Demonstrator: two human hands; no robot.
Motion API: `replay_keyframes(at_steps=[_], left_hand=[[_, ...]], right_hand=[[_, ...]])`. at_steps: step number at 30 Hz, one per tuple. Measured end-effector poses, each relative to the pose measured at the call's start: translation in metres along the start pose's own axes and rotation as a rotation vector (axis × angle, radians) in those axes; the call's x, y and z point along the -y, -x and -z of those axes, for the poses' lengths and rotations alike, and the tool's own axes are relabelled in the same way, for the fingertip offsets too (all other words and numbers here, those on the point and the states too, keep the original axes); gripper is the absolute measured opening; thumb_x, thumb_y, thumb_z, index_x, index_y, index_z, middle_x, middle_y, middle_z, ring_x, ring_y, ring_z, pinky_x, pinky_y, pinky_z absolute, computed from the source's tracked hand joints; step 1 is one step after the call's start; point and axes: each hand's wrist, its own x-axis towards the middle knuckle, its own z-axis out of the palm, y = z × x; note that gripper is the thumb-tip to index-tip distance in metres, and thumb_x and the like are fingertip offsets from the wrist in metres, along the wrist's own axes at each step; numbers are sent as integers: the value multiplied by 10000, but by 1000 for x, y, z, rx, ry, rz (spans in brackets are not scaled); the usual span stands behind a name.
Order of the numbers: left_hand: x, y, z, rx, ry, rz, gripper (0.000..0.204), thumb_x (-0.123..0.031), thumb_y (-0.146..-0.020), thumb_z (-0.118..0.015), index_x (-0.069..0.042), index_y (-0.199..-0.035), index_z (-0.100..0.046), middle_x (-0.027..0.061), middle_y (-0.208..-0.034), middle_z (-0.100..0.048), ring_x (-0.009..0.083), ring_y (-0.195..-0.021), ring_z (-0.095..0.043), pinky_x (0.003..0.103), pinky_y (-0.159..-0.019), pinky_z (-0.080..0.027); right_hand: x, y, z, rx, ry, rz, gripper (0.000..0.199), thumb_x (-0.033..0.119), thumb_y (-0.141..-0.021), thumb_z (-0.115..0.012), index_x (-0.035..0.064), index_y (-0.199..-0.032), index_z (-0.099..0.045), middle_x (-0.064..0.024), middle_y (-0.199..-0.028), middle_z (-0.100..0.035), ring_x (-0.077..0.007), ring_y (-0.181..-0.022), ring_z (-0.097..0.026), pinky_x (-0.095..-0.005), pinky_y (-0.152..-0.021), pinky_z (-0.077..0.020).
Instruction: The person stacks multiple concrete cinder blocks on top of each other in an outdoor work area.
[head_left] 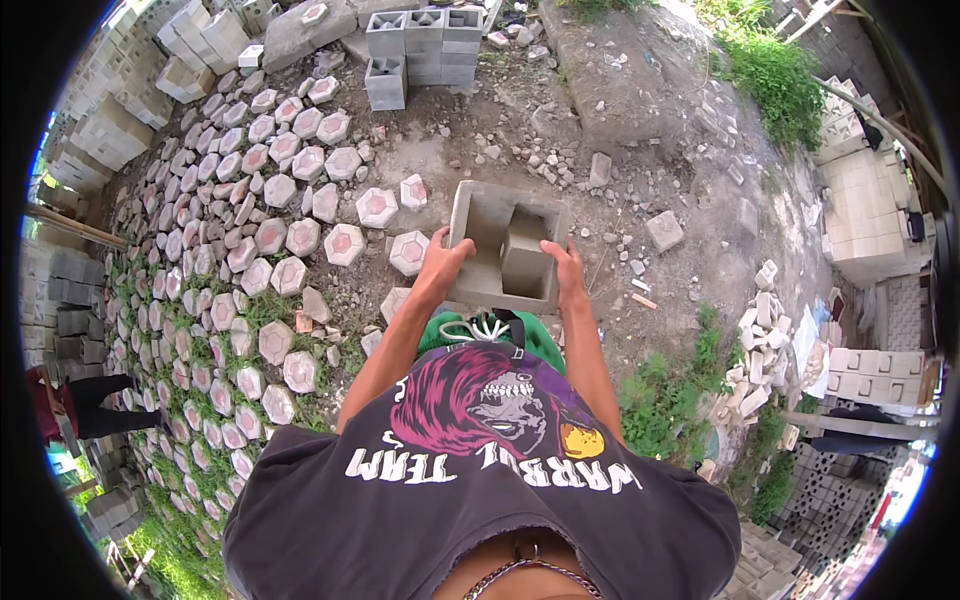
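Observation:
In front of my waist I hold a grey hollow concrete block (524, 262) with its open cavities facing up. My left hand (448, 262) grips its left wall, thumb over the rim. On the opposite wall my right hand (567, 270) is closed the same way. The fingers under and behind the walls are mostly hidden. Farther ahead, a small stack of similar grey blocks (425, 65) stands on the ground, with a lower block (387, 92) at its front left.
Hexagonal pavers (343, 243) with reddish centres cover the ground to the left. Rubble (664, 231) lies ahead and right; broken pieces (765, 340) are heaped farther right. Block stacks (875, 220) line both sides. Another person (95, 403) is at the far left. Weeds (665, 385) grow nearby.

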Motion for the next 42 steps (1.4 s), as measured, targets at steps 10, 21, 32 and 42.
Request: replay_keyframes(at_steps=[10, 21, 32, 42], left_hand=[[-58, -144, -11, -54, -8, 64, 831, -249, -642, -686, 43, -1359, -384, 178, -1055, -599, 223, -881, -568, 333, -765, -467], [-126, -358, -72, -196, 137, 2, 802, -209, -639, -673, 9, -1361, -401, 169, -1017, -622, 215, -827, -591, 332, -711, -491], [-186, -480, -66, -343, 150, 69, 812, -219, -619, -690, 1, -1353, -422, 198, -1117, -593, 246, -956, -582, 352, -813, -480], [-236, -601, 11, -376, 166, 58, 830, -220, -615, -708, 4, -1359, -415, 195, -1108, -597, 253, -939, -596, 347, -801, -489]], right_hand=[[55, -138, -44, 9, -6, -98, 915, 224, -711, -717, -66, -1439, -244, -223, -1337, -464, -295, -1190, -505, -352, -997, -405], [123, -403, -72, 100, 134, -47, 746, 222, -707, -703, 6, -1361, -415, -136, -1181, -575, -227, -1045, -573, -335, -907, -460], [186, -542, -137, 291, 119, -130, 748, 222, -701, -701, 34, -1370, -425, -139, -1175, -581, -229, -1008, -587, -329, -868, -477], [201, -646, -254, 324, 163, -144, 794, 216, -715, -693, -27, -1385, -342, -142, -1181, -555, -234, -1024, -568, -342, -894, -458]])
